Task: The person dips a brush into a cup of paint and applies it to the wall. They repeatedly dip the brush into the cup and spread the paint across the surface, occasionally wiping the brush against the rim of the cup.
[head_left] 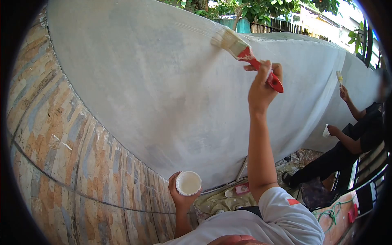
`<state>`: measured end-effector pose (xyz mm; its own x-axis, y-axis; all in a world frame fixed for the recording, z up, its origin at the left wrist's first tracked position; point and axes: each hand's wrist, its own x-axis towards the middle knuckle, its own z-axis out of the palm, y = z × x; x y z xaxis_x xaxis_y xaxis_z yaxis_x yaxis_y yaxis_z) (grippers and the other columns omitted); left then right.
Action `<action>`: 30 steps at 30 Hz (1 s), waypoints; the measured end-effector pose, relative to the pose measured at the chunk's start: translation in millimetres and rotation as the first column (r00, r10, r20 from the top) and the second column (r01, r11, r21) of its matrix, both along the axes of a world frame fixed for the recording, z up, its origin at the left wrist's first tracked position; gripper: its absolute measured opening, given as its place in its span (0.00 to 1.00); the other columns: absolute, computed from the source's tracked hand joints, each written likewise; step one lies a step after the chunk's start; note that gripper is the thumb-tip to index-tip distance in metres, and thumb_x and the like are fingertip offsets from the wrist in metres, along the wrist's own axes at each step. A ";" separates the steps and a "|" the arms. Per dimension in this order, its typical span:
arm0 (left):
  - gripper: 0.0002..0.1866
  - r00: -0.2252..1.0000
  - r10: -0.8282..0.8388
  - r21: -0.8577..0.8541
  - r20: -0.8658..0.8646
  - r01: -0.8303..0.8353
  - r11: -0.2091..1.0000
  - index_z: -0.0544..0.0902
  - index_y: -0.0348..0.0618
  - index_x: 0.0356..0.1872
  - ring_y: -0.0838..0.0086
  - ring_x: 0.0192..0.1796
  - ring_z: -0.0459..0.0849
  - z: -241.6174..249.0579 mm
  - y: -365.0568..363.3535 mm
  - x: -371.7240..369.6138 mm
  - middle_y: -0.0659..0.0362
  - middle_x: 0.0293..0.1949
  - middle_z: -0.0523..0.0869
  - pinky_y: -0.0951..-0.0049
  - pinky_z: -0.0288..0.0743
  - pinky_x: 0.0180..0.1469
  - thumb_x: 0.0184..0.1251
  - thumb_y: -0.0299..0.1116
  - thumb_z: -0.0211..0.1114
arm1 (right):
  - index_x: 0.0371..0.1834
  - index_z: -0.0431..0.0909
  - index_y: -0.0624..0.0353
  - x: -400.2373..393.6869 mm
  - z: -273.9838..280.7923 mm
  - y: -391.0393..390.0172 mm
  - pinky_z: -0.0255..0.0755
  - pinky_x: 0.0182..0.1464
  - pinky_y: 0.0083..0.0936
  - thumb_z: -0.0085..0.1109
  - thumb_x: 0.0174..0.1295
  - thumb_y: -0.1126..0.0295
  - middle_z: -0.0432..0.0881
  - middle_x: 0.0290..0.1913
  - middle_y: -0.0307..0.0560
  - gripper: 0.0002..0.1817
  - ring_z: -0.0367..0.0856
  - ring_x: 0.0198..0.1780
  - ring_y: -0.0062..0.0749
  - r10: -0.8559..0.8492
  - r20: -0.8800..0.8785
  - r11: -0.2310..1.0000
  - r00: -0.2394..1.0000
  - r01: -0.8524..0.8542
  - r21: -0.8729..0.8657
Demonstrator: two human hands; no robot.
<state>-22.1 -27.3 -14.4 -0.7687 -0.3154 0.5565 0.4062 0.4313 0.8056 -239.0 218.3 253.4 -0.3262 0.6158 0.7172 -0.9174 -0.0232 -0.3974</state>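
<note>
Gray, smooth wall (163,81) is filling most of the head view, curving beneath leafy branches (261,9) at the top, with stone-patterned tiles (61,134) running down the left side. The right hand (263,87) is gripping the red handle of a wide paintbrush (239,48), fingers closed narrowly around it; the bristles are lying beyond the fingers, up and to the left, near the wall's upper edge, while the rounded handle end is sticking out below the hand. The left hand (183,200) is holding a white tub (188,183) from the side and below, its open top facing the camera and pale liquid showing inside. One brush and one tub are in these hands. At right, one other person (365,126) in dark clothing is holding a second, smaller brush (339,77) and a pale container (326,131). A cloth (218,201) is lying on the ground near the wall's base. No writing is readable.
</note>
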 end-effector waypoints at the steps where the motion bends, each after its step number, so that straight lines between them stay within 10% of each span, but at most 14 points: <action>1: 0.46 1.000 -0.009 -0.019 -0.024 0.009 1.000 0.77 0.39 0.63 0.61 0.64 0.81 -1.0 -0.8 -0.3 0.53 0.62 0.77 0.58 0.78 0.67 0.35 0.29 0.90 | 0.38 0.68 0.62 2.7 -9.2 11.9 0.76 0.42 0.22 0.50 0.82 0.68 0.87 0.30 0.49 0.12 0.89 0.33 0.29 -0.054 0.063 0.998 0.997 0.055 -0.009; 4: 0.46 0.999 -0.031 -0.016 -0.024 0.031 0.999 0.78 0.39 0.63 0.61 0.64 0.81 -2.5 -2.2 -2.2 0.53 0.63 0.76 0.58 0.78 0.67 0.35 0.29 0.89 | 0.38 0.68 0.61 14.4 -17.3 27.6 0.76 0.45 0.25 0.48 0.82 0.65 0.87 0.30 0.50 0.13 0.88 0.32 0.30 -0.067 0.186 0.994 0.980 0.081 -0.072; 6: 0.46 0.999 -0.047 -0.003 -0.012 0.047 0.999 0.77 0.39 0.63 0.62 0.64 0.81 -3.1 -2.2 -3.5 0.53 0.63 0.76 0.58 0.78 0.66 0.35 0.28 0.89 | 0.38 0.73 0.55 18.4 -9.0 22.0 0.54 0.28 0.15 0.49 0.81 0.61 0.89 0.27 0.47 0.13 0.59 0.22 0.11 -0.054 0.119 0.991 0.991 0.068 -0.115; 9: 0.47 0.998 -0.064 -0.002 0.006 0.064 0.998 0.77 0.39 0.64 0.62 0.63 0.81 1.9 -0.6 -3.2 0.53 0.63 0.76 0.59 0.79 0.66 0.35 0.28 0.89 | 0.38 0.73 0.57 23.0 22.5 -12.8 0.56 0.28 0.16 0.48 0.82 0.60 0.89 0.28 0.48 0.14 0.63 0.23 0.11 0.099 -0.049 0.989 0.994 -0.104 -0.102; 10: 0.48 0.998 -0.062 -0.010 0.007 0.062 0.998 0.76 0.39 0.65 0.62 0.63 0.81 3.6 0.3 -3.2 0.53 0.63 0.76 0.59 0.79 0.66 0.34 0.28 0.90 | 0.38 0.67 0.63 26.2 30.0 -22.2 0.78 0.38 0.23 0.51 0.82 0.67 0.80 0.32 0.46 0.13 0.89 0.31 0.32 0.213 -0.070 0.975 0.975 -0.217 -0.054; 12: 0.48 0.997 -0.074 -0.014 0.026 0.074 0.997 0.76 0.39 0.65 0.62 0.63 0.81 0.6 0.7 -3.6 0.54 0.63 0.76 0.59 0.79 0.66 0.34 0.28 0.90 | 0.37 0.67 0.61 24.8 47.1 -50.4 0.74 0.33 0.19 0.55 0.80 0.67 0.80 0.31 0.44 0.13 0.89 0.31 0.28 0.242 -0.178 0.970 0.954 -0.244 0.012; 15: 0.49 0.995 -0.094 -0.003 0.031 0.094 0.996 0.75 0.40 0.65 0.62 0.64 0.80 0.8 5.2 -2.9 0.54 0.63 0.76 0.59 0.79 0.66 0.34 0.28 0.90 | 0.32 0.68 0.60 1.3 48.3 -58.9 0.73 0.31 0.18 0.59 0.78 0.70 0.80 0.21 0.41 0.14 0.87 0.28 0.23 -0.137 -0.102 0.979 0.985 0.151 0.140; 25: 0.47 0.997 -0.067 -0.078 0.036 0.070 0.995 0.78 0.38 0.63 0.60 0.64 0.80 3.4 -9.7 6.9 0.52 0.63 0.76 0.57 0.79 0.66 0.34 0.29 0.90 | 0.38 0.68 0.63 9.6 -17.0 39.0 0.76 0.42 0.23 0.50 0.81 0.68 0.87 0.28 0.50 0.12 0.88 0.32 0.28 -0.137 0.109 0.984 0.985 0.148 -0.096; 30: 0.47 0.999 -0.042 -0.051 0.034 0.044 0.998 0.77 0.38 0.64 0.59 0.64 0.80 6.9 -5.0 2.5 0.52 0.63 0.76 0.57 0.79 0.66 0.33 0.29 0.90 | 0.37 0.67 0.63 30.3 25.1 -40.8 0.76 0.36 0.21 0.54 0.81 0.67 0.83 0.28 0.47 0.14 0.88 0.31 0.28 0.130 -0.154 0.985 0.980 -0.146 -0.097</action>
